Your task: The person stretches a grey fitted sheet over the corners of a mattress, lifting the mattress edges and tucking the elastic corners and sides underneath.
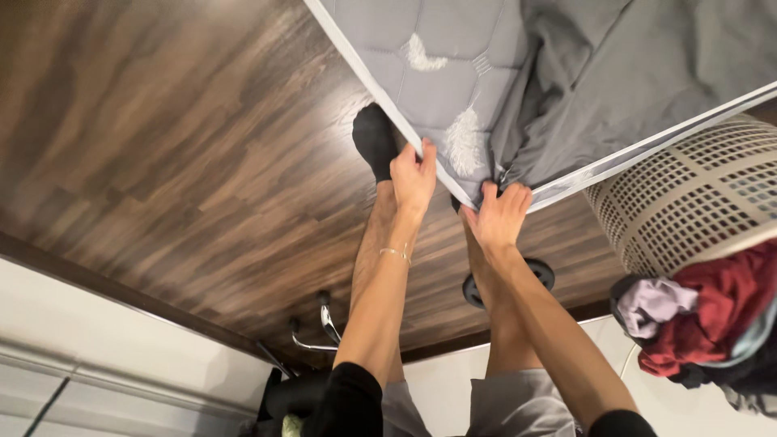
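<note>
Both hands' grip [457, 190] at mattress corner [473, 174]

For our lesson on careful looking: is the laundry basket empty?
No: the basket holds clothes, among them a red and a lilac piece, spilling from its open end.

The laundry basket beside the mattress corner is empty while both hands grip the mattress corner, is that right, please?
Not quite. The head view shows the laundry basket holding clothes, red and lilac pieces among them. The rest stands: the left hand and right hand both grip the mattress corner.
</note>
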